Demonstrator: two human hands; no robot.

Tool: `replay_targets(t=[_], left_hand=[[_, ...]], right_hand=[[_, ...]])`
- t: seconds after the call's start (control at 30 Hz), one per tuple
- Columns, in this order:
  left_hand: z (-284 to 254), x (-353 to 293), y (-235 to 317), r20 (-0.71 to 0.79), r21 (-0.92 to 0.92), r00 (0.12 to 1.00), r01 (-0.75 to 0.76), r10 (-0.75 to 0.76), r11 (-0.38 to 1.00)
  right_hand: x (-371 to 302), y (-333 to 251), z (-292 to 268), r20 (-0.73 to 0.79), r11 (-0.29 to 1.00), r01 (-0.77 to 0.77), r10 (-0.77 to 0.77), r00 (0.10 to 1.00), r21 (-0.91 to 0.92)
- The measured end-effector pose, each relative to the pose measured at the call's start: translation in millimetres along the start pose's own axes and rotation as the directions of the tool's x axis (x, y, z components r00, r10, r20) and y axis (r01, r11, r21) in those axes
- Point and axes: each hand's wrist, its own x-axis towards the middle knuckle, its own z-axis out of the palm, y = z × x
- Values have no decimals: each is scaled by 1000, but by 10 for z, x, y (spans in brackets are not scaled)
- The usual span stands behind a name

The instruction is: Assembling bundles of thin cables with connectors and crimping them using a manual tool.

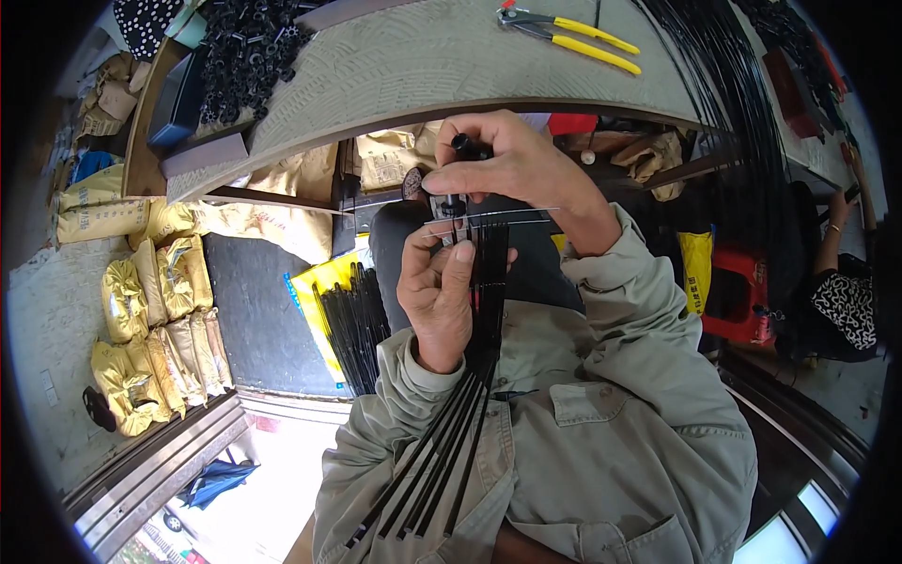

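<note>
My left hand [438,296], fingers curled, grips a bundle of thin black rods [489,282] that look like umbrella ribs. The bundle leans against my lap, and its lower ends fan out over my shirt. Just above, my right hand [503,160] pinches a small black plastic fitting [465,148] between thumb and fingers. The fitting's lower end meets the area at my left fingertips; whether it is joined to a rod there cannot be made out. Thin metal wires [526,218] cross over the bundle's upper end. Another bunch of black rods [353,320] stands beside my left arm.
Ahead stands a worktable [404,70] with yellow-handled pliers [573,39], a heap of black fittings [249,56] and long black rods [719,75]. Packed sacks [169,348] are stacked at left. To the right are a red stool [742,296] and another person's arm [834,230].
</note>
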Motion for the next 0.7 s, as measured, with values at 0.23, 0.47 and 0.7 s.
replay_targets(t=[0.23,0.47,0.7], left_hand=[[-28,-70,-1,71,-5,996,-61,61,998],[17,-99,1,7,33,999,-52,52,998],[-17,-84,23,69,-47,997,-19,22,999]], right_hand=[[32,63,84,-11,997,57,-57,998,43],[46,32,142,-37,993,34,-30,999,109],[86,44,175,-35,993,70,-67,997,90]])
